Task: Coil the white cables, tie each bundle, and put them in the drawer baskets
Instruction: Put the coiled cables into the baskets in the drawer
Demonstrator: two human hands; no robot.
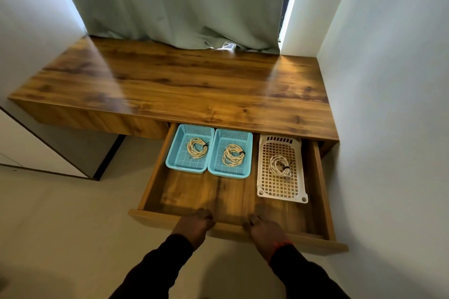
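Note:
The wooden drawer (184, 192) stands pulled out under the desk. Inside it, two blue baskets and one white basket each hold a coiled, tied white cable. The left blue basket (175, 153) holds a coil (197, 148). The middle blue basket (245, 143) holds another coil (233, 155). The white basket (298, 172) on the right holds a third coil (280, 165). My left hand (194, 224) and my right hand (263, 229) both grip the drawer's front edge (155, 217), fingers curled over it.
The wooden desk top (175, 80) runs wall to wall, with a grey curtain (175, 2) hanging onto its back edge. A white wall (388, 104) stands close on the right. A pale floor (60, 226) lies to the left below.

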